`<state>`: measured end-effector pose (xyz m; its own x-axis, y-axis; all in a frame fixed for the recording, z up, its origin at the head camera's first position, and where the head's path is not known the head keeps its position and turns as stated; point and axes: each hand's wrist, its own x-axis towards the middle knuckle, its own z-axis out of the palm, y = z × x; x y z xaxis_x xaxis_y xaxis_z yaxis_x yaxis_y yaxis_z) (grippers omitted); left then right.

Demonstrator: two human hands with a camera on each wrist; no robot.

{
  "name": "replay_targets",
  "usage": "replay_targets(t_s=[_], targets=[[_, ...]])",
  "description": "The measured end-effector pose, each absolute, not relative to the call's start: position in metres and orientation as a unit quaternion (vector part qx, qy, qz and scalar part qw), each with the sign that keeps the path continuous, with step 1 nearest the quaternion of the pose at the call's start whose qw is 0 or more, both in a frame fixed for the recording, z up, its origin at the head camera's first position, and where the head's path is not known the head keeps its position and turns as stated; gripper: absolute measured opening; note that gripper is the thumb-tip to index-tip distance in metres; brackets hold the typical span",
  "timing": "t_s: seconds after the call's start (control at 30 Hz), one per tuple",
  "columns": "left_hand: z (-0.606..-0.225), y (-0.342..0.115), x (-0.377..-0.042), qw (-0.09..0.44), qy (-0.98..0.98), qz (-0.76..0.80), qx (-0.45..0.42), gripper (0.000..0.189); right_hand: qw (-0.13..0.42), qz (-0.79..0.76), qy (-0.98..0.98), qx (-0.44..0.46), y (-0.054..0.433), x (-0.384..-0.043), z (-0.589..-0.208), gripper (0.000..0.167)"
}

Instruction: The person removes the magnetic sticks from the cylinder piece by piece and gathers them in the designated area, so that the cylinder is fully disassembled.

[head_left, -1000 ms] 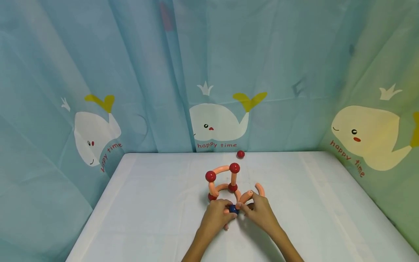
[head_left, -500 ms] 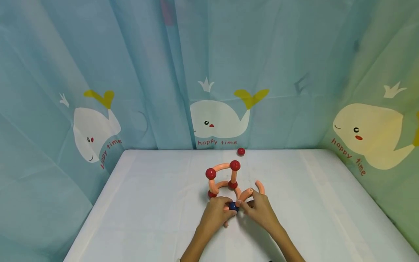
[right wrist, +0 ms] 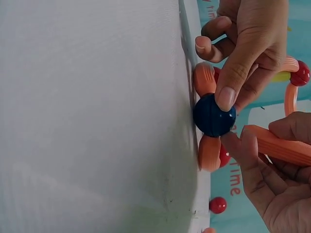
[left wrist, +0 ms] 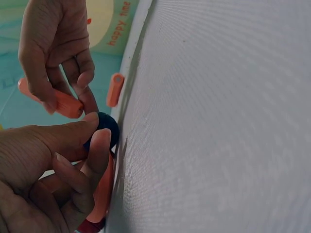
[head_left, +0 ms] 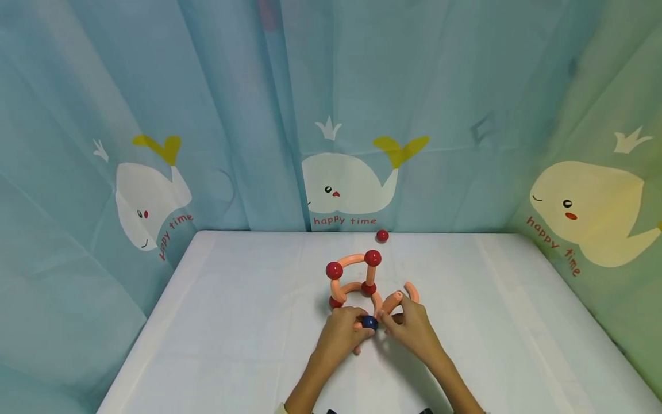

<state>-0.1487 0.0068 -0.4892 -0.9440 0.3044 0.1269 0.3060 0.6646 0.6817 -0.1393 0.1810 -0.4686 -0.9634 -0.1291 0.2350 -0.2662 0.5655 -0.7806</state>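
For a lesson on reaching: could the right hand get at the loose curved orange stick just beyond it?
Probably yes: the curved stick lies close beyond the right hand, nothing visible between them, though that hand pinches another orange stick.

Left hand (head_left: 338, 333) grips blue ball (head_left: 369, 323); right hand (head_left: 412, 325) holds orange rod (head_left: 392, 302). Lone red ball (head_left: 382, 236) near counter (head_left: 233, 322) far edge.
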Motion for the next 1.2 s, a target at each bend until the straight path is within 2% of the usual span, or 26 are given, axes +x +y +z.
replay_targets(t_s=[0.27,0.47,0.63,0.9,1.07,1.2], targets=[[-0.487,0.007,-0.149,-0.009,-0.914,-0.372,-0.163,0.036,0.083,0.458,-0.876,0.129,0.183,-0.142,-0.469,0.012],[-0.486,0.007,-0.148,-0.015,-0.913,-0.376,-0.159,0.036,0.11,0.434,-0.887,0.117,0.187,-0.144,-0.465,0.009],[-0.486,0.007,-0.147,-0.038,-0.909,-0.39,-0.144,0.038,0.126,0.416,-0.897,0.08,0.2,-0.147,-0.457,0.016],[-0.485,0.008,-0.147,-0.042,-0.909,-0.39,-0.137,0.039,0.167,0.375,-0.911,0.033,0.238,-0.153,-0.448,0.027],[-0.484,0.009,-0.146,-0.039,-0.91,-0.388,-0.137,0.038,0.16,0.36,-0.919,-0.021,0.266,-0.155,-0.453,0.038],[-0.484,0.008,-0.146,-0.051,-0.907,-0.397,-0.13,0.039,0.133,0.361,-0.921,-0.064,0.284,-0.156,-0.458,0.04]])
